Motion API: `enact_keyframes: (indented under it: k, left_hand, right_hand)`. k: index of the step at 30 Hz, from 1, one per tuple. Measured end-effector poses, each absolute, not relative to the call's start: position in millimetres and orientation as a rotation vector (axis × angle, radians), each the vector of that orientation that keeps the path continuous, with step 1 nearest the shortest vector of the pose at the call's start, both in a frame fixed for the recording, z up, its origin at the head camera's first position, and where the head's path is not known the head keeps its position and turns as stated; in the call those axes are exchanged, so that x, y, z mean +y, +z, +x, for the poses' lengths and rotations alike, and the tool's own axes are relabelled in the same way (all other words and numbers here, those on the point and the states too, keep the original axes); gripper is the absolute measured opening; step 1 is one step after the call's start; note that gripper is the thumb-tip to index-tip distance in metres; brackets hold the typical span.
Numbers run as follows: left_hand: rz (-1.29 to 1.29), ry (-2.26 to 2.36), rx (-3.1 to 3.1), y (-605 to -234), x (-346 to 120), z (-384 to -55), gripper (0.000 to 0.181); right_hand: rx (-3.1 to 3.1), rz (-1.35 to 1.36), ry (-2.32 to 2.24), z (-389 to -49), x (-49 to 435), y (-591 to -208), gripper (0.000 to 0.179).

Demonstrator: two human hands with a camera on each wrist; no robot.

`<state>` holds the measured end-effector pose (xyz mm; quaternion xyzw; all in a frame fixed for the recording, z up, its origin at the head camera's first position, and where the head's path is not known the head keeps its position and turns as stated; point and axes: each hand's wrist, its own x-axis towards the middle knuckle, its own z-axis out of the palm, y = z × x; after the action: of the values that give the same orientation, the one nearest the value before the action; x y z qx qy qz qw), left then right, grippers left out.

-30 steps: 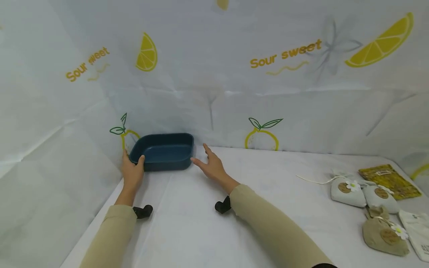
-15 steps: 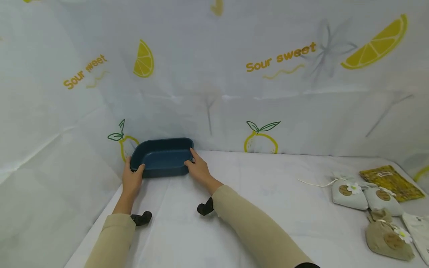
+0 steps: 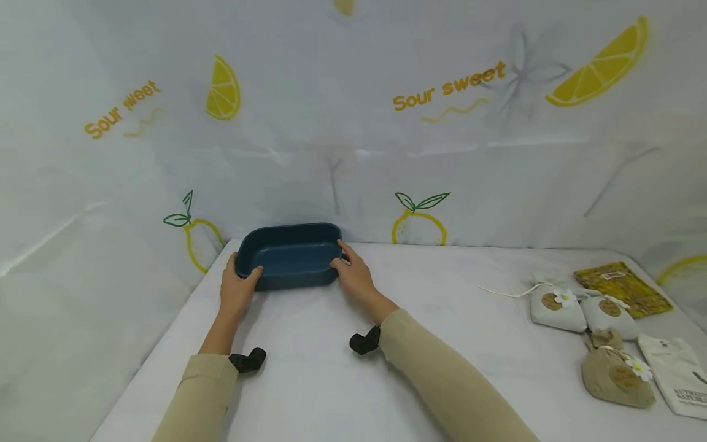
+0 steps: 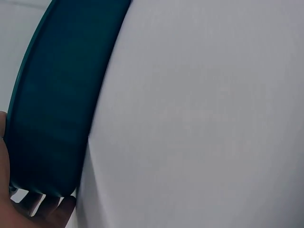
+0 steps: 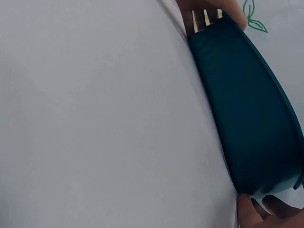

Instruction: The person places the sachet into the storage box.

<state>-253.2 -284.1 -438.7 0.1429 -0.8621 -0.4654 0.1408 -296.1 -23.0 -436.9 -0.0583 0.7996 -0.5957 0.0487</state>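
A dark blue-green rectangular tray [image 3: 293,261] with rounded corners sits near the back left of the white table, its inside bare. My left hand [image 3: 239,287] grips its left end, thumb over the front rim. At the opposite end my right hand [image 3: 355,274] holds it, thumb on the rim and fingers around the side. The left wrist view shows the tray's outer wall [image 4: 57,95] with the left fingers curled under its end. In the right wrist view both hands clasp the ends of the tray [image 5: 251,114].
At the right lie two pale drawstring pouches [image 3: 558,313] with daisies, a tan pouch [image 3: 618,374], a yellow patterned packet [image 3: 624,288] and a white cloth bag [image 3: 674,374]. A white lemon-printed sheet [image 3: 331,166] hangs behind the white table [image 3: 331,374].
My right hand has come in from beside the tray and taken hold of its right end. With both hands on it, the tray has moved right, away from the left wall.
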Motion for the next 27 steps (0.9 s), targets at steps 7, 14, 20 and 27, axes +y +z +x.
enact_keyframes:
  k: [7, 14, 20, 27]
  left_hand:
    - [0.328, -1.366, -2.504, -439.5, -248.8, -263.5, 0.087]
    - [0.237, -1.367, -2.526, -442.4, -211.4, -269.8, 0.092]
    - [0.184, -1.469, -2.522, -443.9, -176.2, -274.2, 0.096]
    - [0.105, -1.545, -2.512, -453.5, -137.9, -283.3, 0.1]
  right_hand:
    - [2.474, -0.11, -1.865, -296.9, 15.8, -440.9, 0.063]
    - [2.521, -0.059, -1.853, -294.0, 59.8, -445.0, 0.062]
    - [2.561, -0.037, -1.841, -287.8, 95.3, -444.3, 0.062]
    - [2.615, 0.031, -1.81, -283.9, 133.0, -445.4, 0.062]
